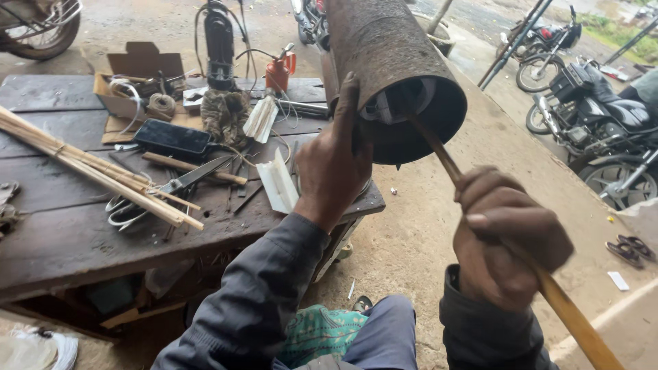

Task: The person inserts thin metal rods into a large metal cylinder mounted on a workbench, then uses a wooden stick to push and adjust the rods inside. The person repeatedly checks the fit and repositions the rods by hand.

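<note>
Rusty cylinder (391, 48) gripped by left hand (334, 164); right hand (504, 236) seemingly clenches stick (569, 312).

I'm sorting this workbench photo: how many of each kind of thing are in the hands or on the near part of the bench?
Rusty metal cylinder: 1
Wooden stick: 1
Scissors: 1
Red oil can: 1
Cardboard box: 1
Bundle of thin canes: 1
Total: 6

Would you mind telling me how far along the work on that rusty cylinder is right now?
Done: the rusty cylinder rests tilted against the wooden table, its open end toward the person. In hand: the left hand grips the cylinder's rim while the right hand pushes a wooden stick into the opening, where a pale part shows. Left: the stick's tip is hidden, and the scissors lie unused.
</note>
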A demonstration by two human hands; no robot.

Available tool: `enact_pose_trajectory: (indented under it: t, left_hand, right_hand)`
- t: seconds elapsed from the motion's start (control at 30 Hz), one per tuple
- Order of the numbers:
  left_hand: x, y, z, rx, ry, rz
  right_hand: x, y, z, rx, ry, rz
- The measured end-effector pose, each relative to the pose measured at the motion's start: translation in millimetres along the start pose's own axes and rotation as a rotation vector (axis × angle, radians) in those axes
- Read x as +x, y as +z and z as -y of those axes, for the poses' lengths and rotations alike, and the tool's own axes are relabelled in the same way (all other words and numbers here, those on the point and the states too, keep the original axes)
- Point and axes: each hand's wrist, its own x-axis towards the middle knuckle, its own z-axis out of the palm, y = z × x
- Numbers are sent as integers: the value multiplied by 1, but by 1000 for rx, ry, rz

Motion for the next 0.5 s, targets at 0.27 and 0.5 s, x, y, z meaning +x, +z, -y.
enact_pose_trajectory:
  t: [0.27,0.5]
  left_hand:
    - [5,-14,-6,-77,39,6]
    - [5,-20,-9,-94,-18,55]
  right_hand:
    - [-3,9,-10,16,64,15]
    - [-3,15,-12,-72,36,81]
